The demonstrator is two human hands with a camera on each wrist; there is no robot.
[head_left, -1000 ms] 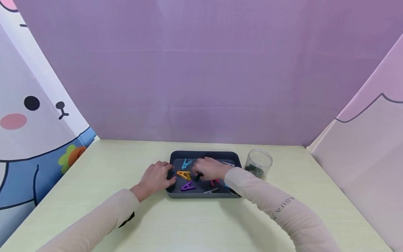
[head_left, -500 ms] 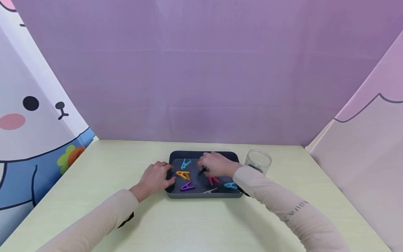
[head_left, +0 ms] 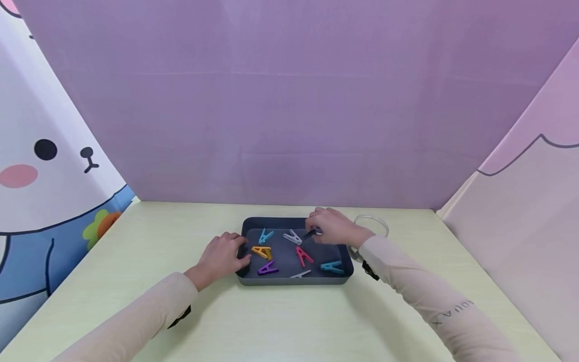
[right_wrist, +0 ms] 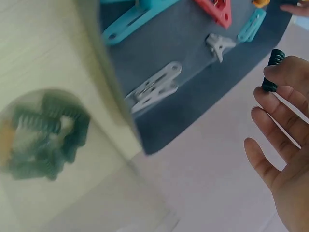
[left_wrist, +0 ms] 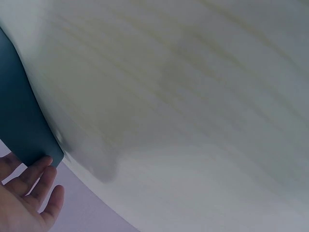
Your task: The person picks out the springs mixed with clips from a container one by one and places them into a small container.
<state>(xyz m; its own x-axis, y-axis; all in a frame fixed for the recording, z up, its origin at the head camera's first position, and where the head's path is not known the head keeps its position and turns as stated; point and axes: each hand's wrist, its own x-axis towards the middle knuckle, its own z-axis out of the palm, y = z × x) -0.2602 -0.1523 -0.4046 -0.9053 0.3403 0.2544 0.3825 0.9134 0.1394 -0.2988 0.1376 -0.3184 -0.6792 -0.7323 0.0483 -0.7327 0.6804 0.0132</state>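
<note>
Between thumb and fingertips, my right hand (head_left: 333, 228) pinches a dark green coil spring (right_wrist: 275, 57), above the back right of a dark grey tray (head_left: 294, 281). My left hand (head_left: 220, 255) holds the tray's left side, thumb and fingers over the rim. Several clothespins lie spread in the tray: a light blue clothespin (head_left: 265, 236), a white clothespin (head_left: 293, 238), an orange one, a red clothespin (head_left: 304, 256), a purple clothespin (head_left: 268, 269), a teal clothespin (head_left: 332, 267) and another pale one by the front wall.
Right of the tray stands a clear jar (right_wrist: 116, 193), partly hidden by my right forearm in the head view. Several dark green springs (right_wrist: 38, 121) sit inside it. A purple cloth wall (head_left: 289, 125) rises behind the pale table (head_left: 190, 221).
My right hand has moved right and back across the tray with the spring, uncovering the white and red clothespins. My left hand stays on the tray's side.
</note>
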